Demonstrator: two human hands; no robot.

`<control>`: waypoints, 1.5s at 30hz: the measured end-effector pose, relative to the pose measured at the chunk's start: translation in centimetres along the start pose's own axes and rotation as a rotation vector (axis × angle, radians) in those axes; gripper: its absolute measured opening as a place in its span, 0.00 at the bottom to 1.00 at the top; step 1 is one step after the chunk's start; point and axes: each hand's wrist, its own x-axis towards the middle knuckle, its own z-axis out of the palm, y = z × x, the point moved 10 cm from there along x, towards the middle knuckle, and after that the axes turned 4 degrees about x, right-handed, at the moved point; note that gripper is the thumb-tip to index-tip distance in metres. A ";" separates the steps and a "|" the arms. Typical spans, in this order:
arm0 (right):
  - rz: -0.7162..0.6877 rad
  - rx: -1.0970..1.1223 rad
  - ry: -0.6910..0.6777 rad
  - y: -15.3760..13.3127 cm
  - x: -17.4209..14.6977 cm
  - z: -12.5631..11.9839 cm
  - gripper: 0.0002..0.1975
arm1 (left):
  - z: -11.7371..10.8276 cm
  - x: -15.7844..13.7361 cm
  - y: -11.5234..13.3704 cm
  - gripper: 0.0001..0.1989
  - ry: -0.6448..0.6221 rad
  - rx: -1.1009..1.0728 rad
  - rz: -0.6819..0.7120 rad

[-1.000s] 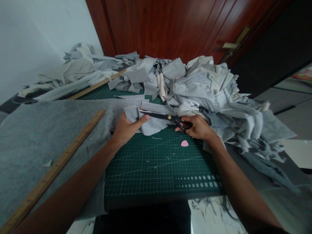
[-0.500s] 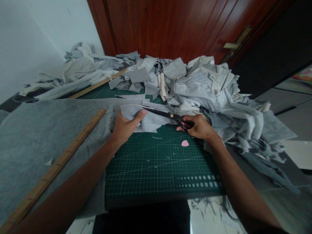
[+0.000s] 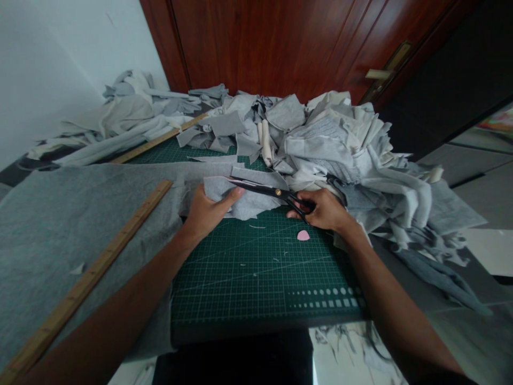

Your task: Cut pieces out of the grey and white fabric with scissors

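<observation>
Black fabric scissors (image 3: 278,192) lie across a small piece of grey fabric (image 3: 256,206), tips pointing left. My right hand (image 3: 323,208) is closed around their handles. My left hand (image 3: 210,208) grips the grey piece at its left side, thumb on top close to the blade tips. The blades look nearly closed along the upper edge of the piece. More grey scraps lie just behind it. A pink tailor's chalk (image 3: 303,235) rests on the green cutting mat (image 3: 256,289), in front of the scissors.
A large grey cloth (image 3: 100,198) covers the left side, with a wooden ruler (image 3: 92,272) lying diagonally on it. Another wooden ruler (image 3: 156,140) lies farther back. Heaped fabric scraps (image 3: 320,139) fill the back and right, before a wooden door (image 3: 256,48).
The scissor blades have come closer together. My left hand and the fabric piece have shifted slightly right, and the piece's left edge has turned a little.
</observation>
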 end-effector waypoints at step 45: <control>-0.026 -0.069 0.063 -0.6 0.1 -0.8 0.24 | 1.3 -0.3 -0.3 0.11 -0.071 -0.020 -0.001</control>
